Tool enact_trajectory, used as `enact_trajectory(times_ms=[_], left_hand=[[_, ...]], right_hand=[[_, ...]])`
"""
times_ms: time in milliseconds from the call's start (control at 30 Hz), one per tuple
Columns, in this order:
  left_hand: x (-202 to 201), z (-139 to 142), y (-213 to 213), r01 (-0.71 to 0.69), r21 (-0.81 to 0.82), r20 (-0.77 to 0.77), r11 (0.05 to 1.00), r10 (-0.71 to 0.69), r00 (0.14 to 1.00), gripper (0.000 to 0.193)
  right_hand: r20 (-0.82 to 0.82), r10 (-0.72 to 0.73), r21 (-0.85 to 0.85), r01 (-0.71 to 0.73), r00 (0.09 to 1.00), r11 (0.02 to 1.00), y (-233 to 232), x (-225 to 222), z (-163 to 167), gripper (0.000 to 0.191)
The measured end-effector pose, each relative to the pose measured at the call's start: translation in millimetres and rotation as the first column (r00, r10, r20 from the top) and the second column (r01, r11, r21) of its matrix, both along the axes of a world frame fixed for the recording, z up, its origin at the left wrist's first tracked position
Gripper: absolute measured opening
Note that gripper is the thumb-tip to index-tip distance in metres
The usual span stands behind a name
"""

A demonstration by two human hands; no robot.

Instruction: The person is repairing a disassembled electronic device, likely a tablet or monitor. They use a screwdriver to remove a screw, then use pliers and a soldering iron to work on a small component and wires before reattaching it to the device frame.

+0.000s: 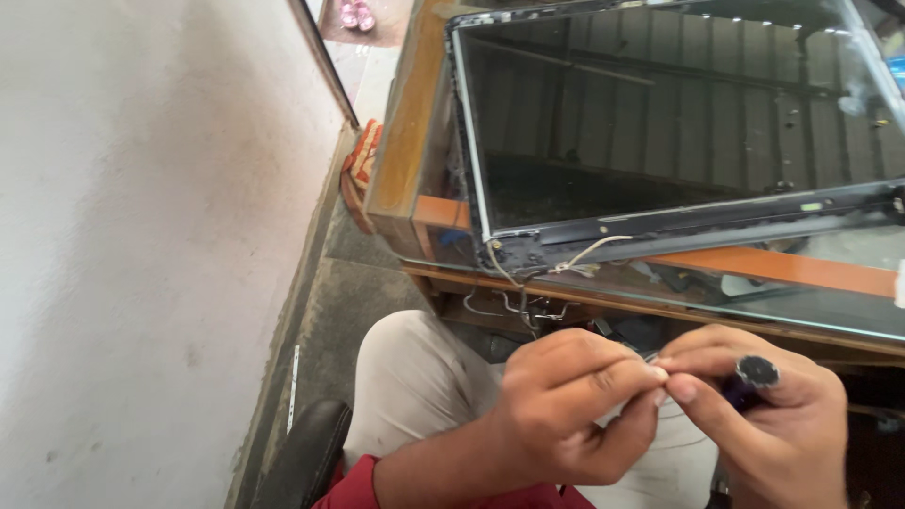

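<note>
My left hand (566, 405) and right hand (764, 424) meet over my lap, just off the near edge of the glass counter (811, 316). Left thumb and forefinger pinch something too small to make out. My right fingers curl around a dark screwdriver handle (754, 375). The laptop screen panel (660, 123) lies on the counter, its thin wires (575, 264) trailing over the near edge.

A counter (410, 141) with a wooden frame and a glass top carries a large dark screen panel (660, 113), which lies flat on the glass. The panel's lower edge is a black strip (716, 221) running along the near side. From its near left corner, thin pale wires (584, 256) trail over the counter's front edge.
</note>
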State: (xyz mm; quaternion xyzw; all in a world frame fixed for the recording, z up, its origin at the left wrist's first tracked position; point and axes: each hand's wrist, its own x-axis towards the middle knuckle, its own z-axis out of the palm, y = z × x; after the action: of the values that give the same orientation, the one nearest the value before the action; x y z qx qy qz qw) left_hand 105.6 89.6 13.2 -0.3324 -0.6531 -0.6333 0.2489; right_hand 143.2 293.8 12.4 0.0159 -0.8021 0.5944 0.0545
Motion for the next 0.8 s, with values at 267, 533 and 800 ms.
enact_trajectory(times_ms=[267,533,800], left_hand=[[-14,8,-27,-0.034,-0.153,-0.175,0.988,0.007,0.985,0.022],[-27,24,-36,-0.098,-0.22,-0.245,0.971,0.042,0.969,0.025],[-48,42,-25,-0.163,-0.327,-0.32,0.931,0.053,0.946,0.021]], right_hand=[[0.058,0.166,-0.099,-0.16,0.984,0.982,4,-10,-4,0.008],[0.149,0.156,-0.226,-0.12,0.976,0.967,-4,-27,9,0.009],[0.201,0.082,-0.257,-0.029,0.976,0.966,2,-51,26,0.011]])
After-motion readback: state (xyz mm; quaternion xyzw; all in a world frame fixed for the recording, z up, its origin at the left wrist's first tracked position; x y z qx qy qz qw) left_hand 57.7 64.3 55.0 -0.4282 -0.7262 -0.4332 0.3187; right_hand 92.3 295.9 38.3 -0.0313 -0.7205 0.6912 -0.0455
